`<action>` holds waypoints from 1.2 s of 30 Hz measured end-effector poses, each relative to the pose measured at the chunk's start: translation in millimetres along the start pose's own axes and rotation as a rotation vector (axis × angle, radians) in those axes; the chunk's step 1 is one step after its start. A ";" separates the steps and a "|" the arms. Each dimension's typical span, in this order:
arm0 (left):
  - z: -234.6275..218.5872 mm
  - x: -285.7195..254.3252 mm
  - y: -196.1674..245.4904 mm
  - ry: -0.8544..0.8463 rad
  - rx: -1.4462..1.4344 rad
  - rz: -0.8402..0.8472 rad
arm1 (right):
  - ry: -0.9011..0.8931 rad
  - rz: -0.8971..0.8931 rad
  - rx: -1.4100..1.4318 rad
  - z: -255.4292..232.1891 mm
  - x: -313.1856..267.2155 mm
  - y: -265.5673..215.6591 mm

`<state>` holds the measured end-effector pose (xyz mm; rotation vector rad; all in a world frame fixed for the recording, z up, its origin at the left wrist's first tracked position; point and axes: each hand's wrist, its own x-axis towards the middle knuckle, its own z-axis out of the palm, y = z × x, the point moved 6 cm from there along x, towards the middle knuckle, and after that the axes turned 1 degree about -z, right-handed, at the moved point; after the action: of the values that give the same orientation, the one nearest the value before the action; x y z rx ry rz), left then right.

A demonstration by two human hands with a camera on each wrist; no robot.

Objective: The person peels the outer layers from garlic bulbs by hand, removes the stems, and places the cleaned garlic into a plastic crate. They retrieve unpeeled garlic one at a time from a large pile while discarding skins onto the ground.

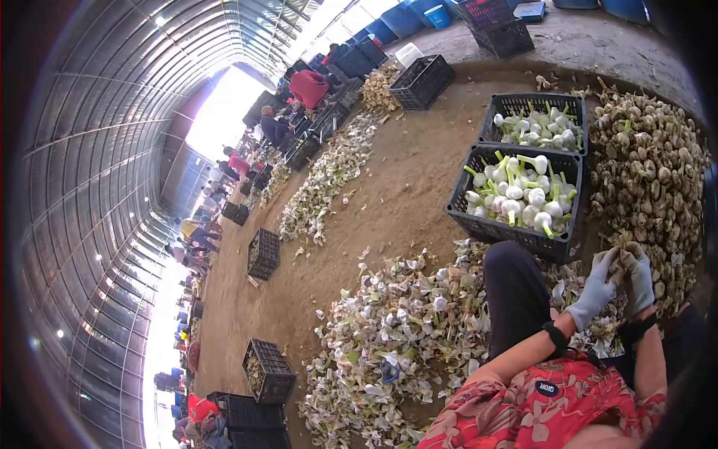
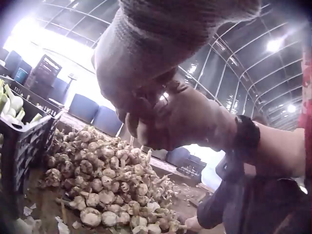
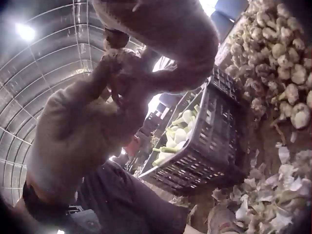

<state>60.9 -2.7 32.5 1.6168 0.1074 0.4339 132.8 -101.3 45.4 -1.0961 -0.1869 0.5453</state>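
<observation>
Both hands wear pale knitted gloves and meet in front of the person's body, at the near edge of the heap of unpeeled garlic [image 1: 647, 165]. The left hand [image 1: 596, 288] and the right hand [image 1: 638, 275] pinch a brownish garlic bulb [image 1: 622, 239] between their fingertips. In the left wrist view the left hand [image 2: 151, 48] looms at the top, its fingers against those of the right hand [image 2: 185, 117]. From the right wrist, a bit of the bulb [image 3: 116, 39] shows above the curled fingers; the gloves hide most of it.
Two black crates [image 1: 516, 228] of peeled white garlic with green stems stand beyond the knees. Papery garlic skins [image 1: 389, 337] cover the ground by the legs. Farther off, a black crate [image 1: 263, 254] and another crate [image 1: 422, 81] stand on the dirt floor, with several people working.
</observation>
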 end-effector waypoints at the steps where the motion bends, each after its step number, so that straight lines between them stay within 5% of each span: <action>1: 2.5 -3.7 6.7 0.000 -0.016 -0.038 | 0.037 0.016 0.008 0.9 -2.4 1.7; 5: -1.0 -6.0 21.8 -0.013 -0.006 -0.119 | 0.108 0.041 -0.063 -0.1 -9.1 1.6; 8: -2.9 -7.7 36.5 -0.019 0.162 0.083 | 0.088 -0.004 -0.241 -5.2 -9.7 -0.2; 12: -5.7 -8.6 45.6 -0.050 0.325 -0.007 | 0.014 -0.004 -0.394 -15.4 -6.6 2.4; 14: -5.8 -9.3 44.0 -0.083 0.341 -0.015 | -0.009 0.061 -0.247 -11.9 -13.5 -2.0; 18: -7.3 -1.1 43.5 -0.112 0.263 -0.038 | 0.088 0.084 0.033 -10.3 -25.4 -3.2; 20: -6.6 0.7 37.4 -0.143 0.215 -0.031 | -0.011 0.106 0.031 -10.0 -25.4 -6.7; 26: 1.0 4.3 15.5 -0.175 -0.444 -0.322 | 0.039 0.117 -0.071 2.5 -35.2 -29.0; 29: -7.5 10.5 36.3 -0.146 0.038 0.021 | -0.008 0.101 -0.145 11.6 -36.4 -40.7; 33: -6.3 8.6 66.4 -0.187 0.319 0.077 | -0.052 0.189 -0.225 -2.1 -27.7 -26.9; 36: -6.4 9.2 71.6 -0.192 0.402 0.093 | -0.083 0.062 -0.093 -1.1 -33.6 -30.8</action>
<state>53.7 -1.0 104.6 2.0567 -0.0283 0.3393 114.6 -129.7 76.1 -1.1735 -0.2531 0.6429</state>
